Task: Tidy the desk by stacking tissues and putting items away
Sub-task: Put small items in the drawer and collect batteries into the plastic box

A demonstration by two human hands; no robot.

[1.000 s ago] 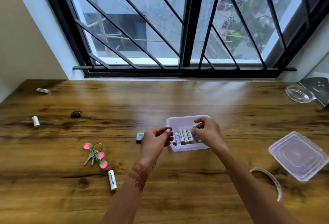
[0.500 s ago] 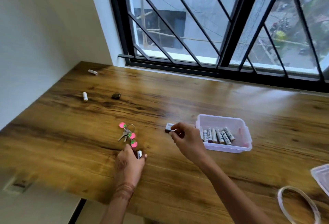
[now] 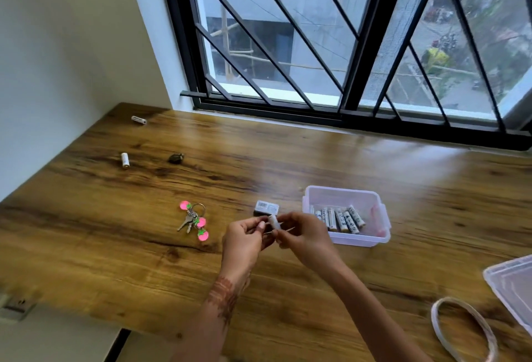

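Batteries are what this tidying is gathering, and one white battery is being pinched between both hands just above the desk, close to the near-left corner of the clear plastic box. The left hand is closing its thumb and fingertips on the battery's lower end, while the right hand is clamping its fingertips on the side nearer the box; exactly which fingers are bearing on it is blurred. The hold looks like a hand-over or a turning of the cell so it lines up with the row of batteries already lying side by side in the box. Just beyond the hands a small dark block with a label is lying on the wood, touching neither hand. To the left, a bunch of keys with pink strawberry charms is waiting near. Two more loose cells are lying well apart at the far left: one beside a small dark lump, another close to the wall. At the near right, a clear lid and a white band are resting, probably for closing the box later.
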